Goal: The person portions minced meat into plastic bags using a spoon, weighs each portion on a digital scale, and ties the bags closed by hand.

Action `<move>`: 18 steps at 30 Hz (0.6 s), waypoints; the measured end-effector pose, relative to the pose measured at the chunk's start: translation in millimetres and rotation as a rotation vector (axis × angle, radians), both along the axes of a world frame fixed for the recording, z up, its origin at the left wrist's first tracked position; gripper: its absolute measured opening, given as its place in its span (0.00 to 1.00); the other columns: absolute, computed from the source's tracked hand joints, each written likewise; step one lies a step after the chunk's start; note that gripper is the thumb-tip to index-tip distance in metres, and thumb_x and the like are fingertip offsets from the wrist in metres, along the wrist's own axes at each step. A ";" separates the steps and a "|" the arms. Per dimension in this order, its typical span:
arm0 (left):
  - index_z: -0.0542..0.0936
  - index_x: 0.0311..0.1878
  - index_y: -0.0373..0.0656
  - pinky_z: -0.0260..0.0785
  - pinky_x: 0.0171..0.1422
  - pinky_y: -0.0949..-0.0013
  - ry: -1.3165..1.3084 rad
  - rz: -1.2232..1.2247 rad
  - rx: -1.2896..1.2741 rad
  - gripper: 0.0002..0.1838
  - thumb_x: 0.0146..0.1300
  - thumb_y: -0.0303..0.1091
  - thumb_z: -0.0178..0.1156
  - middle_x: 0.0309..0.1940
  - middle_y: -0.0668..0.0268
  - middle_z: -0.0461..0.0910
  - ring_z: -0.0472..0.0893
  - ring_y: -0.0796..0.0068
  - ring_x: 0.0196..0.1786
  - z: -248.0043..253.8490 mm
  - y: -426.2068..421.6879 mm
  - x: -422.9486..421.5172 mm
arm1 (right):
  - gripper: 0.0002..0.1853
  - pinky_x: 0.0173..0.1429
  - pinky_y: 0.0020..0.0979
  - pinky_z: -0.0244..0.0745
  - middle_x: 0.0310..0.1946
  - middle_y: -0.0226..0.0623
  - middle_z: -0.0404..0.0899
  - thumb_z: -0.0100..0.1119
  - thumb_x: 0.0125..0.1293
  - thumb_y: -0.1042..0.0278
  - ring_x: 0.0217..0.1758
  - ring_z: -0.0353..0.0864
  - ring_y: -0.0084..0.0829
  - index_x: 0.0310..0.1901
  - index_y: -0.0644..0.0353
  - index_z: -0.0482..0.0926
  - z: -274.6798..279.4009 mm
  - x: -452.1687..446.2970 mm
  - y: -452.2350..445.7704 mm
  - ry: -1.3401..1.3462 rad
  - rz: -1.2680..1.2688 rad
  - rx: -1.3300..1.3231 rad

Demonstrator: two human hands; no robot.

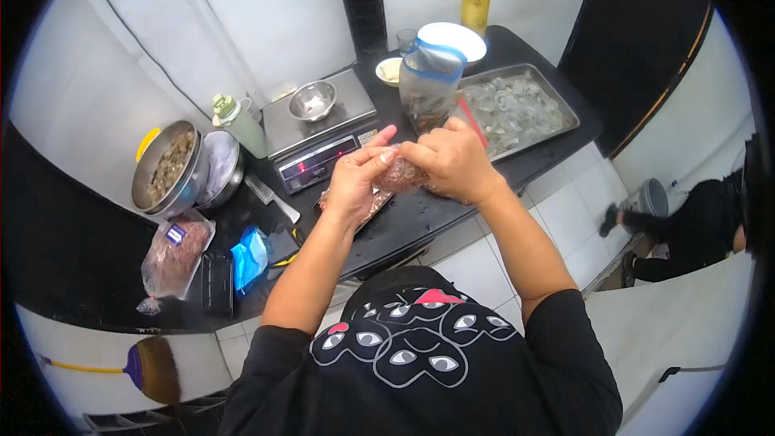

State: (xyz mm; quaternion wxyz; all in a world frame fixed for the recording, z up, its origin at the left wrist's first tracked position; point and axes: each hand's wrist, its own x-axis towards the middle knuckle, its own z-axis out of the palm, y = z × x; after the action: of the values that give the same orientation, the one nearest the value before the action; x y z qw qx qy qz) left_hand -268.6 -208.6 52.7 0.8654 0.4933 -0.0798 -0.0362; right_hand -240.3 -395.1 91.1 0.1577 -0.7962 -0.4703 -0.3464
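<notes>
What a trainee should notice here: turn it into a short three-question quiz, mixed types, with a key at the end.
1. True or false: the small metal bowl stands on the scale.

2. What do the left hand and the right hand both hold?
a) a green bottle
b) a reddish mass
c) a knife

3. Fill in: to the right of the scale in the picture, translucent pieces lie in a shallow metal ____.

Key: 1. True. 2. b. 3. Tray.
</notes>
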 end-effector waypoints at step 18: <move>0.74 0.45 0.38 0.72 0.49 0.59 0.642 0.166 -0.390 0.10 0.63 0.24 0.46 0.39 0.60 0.77 0.78 0.66 0.42 -180.4 -25.2 -10.7 | 0.06 0.39 0.36 0.71 0.27 0.41 0.77 0.63 0.48 0.76 0.32 0.76 0.40 0.30 0.64 0.79 -172.1 -22.0 43.1 0.725 -0.089 0.404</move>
State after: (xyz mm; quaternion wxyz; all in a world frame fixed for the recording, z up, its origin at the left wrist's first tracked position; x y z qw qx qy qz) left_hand -279.3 -233.7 -127.7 0.9239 0.2877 0.2302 -0.1030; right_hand -262.2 -352.0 -81.0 0.4508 -0.8393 -0.2720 -0.1356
